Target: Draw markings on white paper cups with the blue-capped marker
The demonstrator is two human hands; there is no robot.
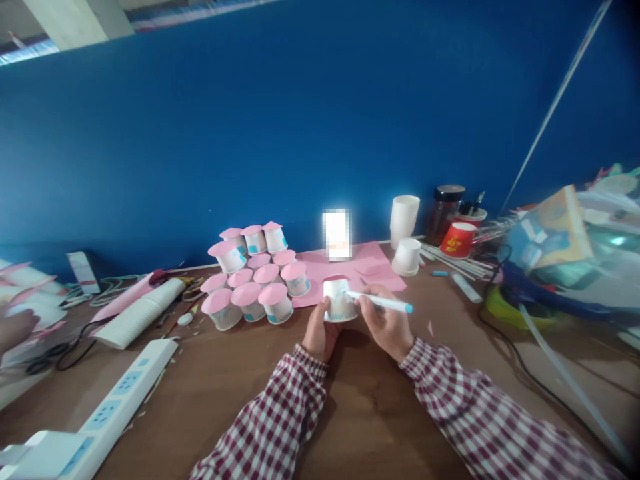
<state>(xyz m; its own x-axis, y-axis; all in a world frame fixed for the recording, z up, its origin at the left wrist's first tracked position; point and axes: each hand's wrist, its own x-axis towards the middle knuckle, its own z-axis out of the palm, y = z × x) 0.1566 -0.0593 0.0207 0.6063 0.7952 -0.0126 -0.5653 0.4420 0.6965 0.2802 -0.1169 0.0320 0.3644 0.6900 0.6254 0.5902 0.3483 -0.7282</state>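
Left hand (320,330) grips cup (339,299); right hand (387,327) pinches pen (383,302), bare table (360,407) below.

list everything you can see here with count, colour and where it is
inverted paper cup with blue zigzag: one, white, table centre, in left hand
blue-capped marker pen: one, white, tip at the cup
pink-topped paper cups: about a dozen, piled left of centre
pink paper sheet: one, behind the cup
plain white paper cups: a stack and one inverted, back right
red paper cup: one, back right
white power strip: one, front left
left hand: grips the cup
right hand: grips the pen
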